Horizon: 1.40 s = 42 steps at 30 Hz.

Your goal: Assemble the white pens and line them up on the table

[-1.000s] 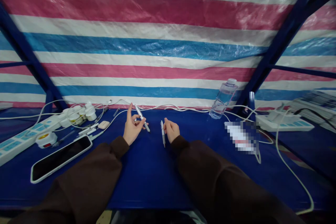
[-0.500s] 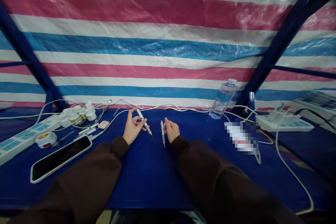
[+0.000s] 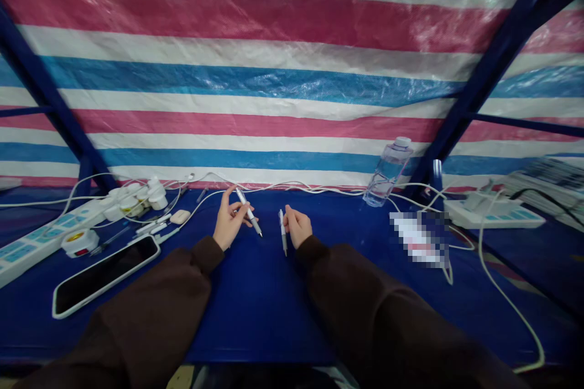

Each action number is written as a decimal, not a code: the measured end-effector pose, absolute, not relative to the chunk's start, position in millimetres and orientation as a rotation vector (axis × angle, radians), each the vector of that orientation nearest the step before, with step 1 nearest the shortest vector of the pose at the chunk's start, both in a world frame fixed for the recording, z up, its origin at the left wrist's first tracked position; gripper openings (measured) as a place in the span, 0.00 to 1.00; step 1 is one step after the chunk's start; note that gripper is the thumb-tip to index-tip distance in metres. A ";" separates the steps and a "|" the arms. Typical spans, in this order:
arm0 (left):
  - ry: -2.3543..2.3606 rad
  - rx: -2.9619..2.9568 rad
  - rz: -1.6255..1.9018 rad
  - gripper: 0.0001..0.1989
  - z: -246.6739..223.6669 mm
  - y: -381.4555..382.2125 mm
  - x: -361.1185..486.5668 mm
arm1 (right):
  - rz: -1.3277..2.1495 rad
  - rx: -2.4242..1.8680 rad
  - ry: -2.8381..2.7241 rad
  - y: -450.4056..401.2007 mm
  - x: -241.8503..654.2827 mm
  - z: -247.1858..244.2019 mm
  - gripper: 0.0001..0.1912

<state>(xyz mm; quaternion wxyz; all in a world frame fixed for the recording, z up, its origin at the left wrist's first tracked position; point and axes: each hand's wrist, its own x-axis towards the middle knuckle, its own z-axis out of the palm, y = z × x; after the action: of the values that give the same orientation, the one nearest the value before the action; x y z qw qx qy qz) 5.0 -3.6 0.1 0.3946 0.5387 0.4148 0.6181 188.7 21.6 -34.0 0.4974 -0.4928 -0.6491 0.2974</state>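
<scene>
Holding left: the left hand [image 3: 230,225] has a slim white pen [image 3: 249,214] pinched in a narrow grip between thumb and fingertips, tip slanting down to the right, index finger pointing up clear of the barrel.
Right hand: the right hand [image 3: 297,226] is just as narrow on a second white pen [image 3: 283,232], which stands nearly upright, tip down. Looks like a light fingertip hold, nowhere near a fist.
Pens: both are near the middle of the table, close together but not touching. From here I can't tell if either tip reaches the surface.
Table: a blue cover [image 3: 255,310] runs under everything, and dark brown sleeves [image 3: 150,316] come in from the front.
Left side: a white power strip [image 3: 50,222] is crowded with plug chargers [image 3: 141,197], so the cables are probably there for charging. A phone in a white case [image 3: 106,275] lies flat beside the left sleeve, near a small pink earbud case [image 3: 180,216].
Right side: a clear plastic bottle [image 3: 389,173] sits at the back, tilted against the cables, and another power strip [image 3: 495,214] is plugged up too.
Hard to make out: the pixelated card [image 3: 420,238] is unreadable, and the stack at far right [image 3: 547,185] is cut off by the edge of the view, so no idea what it is.
</scene>
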 end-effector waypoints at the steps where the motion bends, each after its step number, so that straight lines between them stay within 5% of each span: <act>1: 1.050 1.363 1.569 0.35 0.5 -3.7 5.2 | 0.717 -1.197 -1.568 21.6 188.7 -33.9 0.30; 27: 1.065 1.391 1.540 0.29 0.5 -3.5 5.5 | 0.696 -1.211 -1.575 19.3 188.5 -31.7 0.28; 36: 1.080 1.401 1.545 0.35 -2.0 -0.4 3.8 | 0.683 -1.226 -1.604 16.3 189.3 -27.9 0.28; 42: 1.075 1.376 1.543 0.36 -3.1 0.0 5.9 | 0.252 -1.132 -1.957 1.6 185.8 -17.2 0.22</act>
<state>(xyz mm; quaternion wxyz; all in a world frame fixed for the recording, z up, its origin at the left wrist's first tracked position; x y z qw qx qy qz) 5.9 0.0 -3.1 0.3948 0.5425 0.4239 0.6083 185.8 1.6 -17.2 0.4200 -0.4516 -0.7807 0.1005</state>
